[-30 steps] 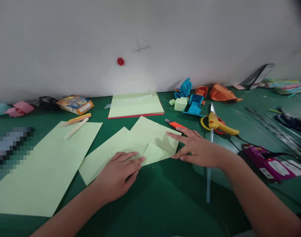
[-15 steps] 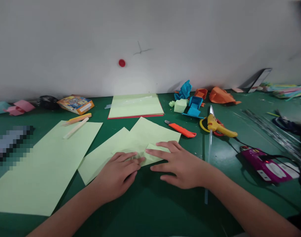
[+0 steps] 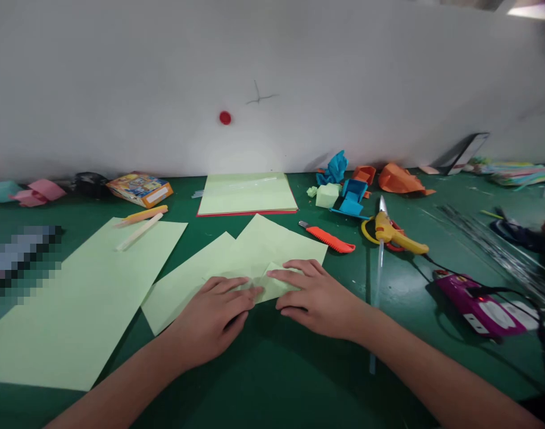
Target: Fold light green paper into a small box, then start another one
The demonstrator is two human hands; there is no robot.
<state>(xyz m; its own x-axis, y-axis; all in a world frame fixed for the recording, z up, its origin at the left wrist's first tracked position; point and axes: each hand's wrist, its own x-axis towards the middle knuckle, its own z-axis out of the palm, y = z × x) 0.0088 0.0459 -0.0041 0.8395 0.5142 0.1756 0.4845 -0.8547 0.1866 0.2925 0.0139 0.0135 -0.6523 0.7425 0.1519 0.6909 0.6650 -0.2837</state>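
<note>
Pale green paper sheets [image 3: 276, 241] overlap on the table in front of me, one of them with a folded-over flap [image 3: 273, 285] near its front edge. My left hand [image 3: 218, 319] lies on the sheets from the left, its fingers stretched out and pressing down close to the fold. From the right, my right hand [image 3: 314, 301] rests its outstretched fingertips on the flap, fingers somewhat apart. Both hands are open, pressing rather than gripping. The fingers cover part of the fold.
A larger green sheet [image 3: 87, 298] lies left, with glue sticks [image 3: 140, 231] on it. An orange utility knife [image 3: 329, 238] is beyond my right hand. Further right are a yellow glue gun [image 3: 399, 235], scissors [image 3: 366, 229] and a purple corded box [image 3: 482, 305]. Paper pieces [image 3: 352, 196] stand along the wall.
My right hand has drawn its lower fingers closer together and shifted slightly on the flap. My left hand stays in place. The view has tilted up a little.
</note>
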